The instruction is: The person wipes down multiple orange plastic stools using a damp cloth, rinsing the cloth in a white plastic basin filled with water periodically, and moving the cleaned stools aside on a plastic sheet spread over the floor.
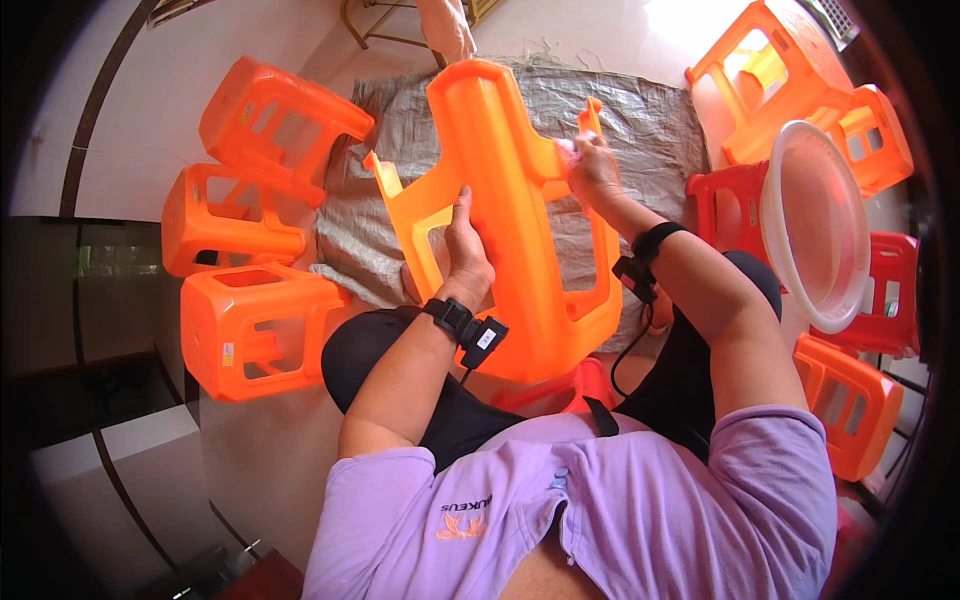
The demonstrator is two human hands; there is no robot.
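Observation:
Tipped on its side before me is an orange plastic stool (502, 225), its legs spread to the left and right. My left hand (466, 255) grips it from the left, thumb up along a side panel and the other fingers hidden behind. A pink cloth (568, 154) is bunched in my right hand (596, 171), pressed against the stool's upper right leg. Part of the cloth hangs below that hand.
Underneath lies a grey woven plastic sheet (637, 105). Several orange stools (244, 221) stand to the left, others (780, 67) to the right. A white plastic basin (817, 232) rests on a red stool (724, 199). Behind the sheet is a bamboo chair (382, 26).

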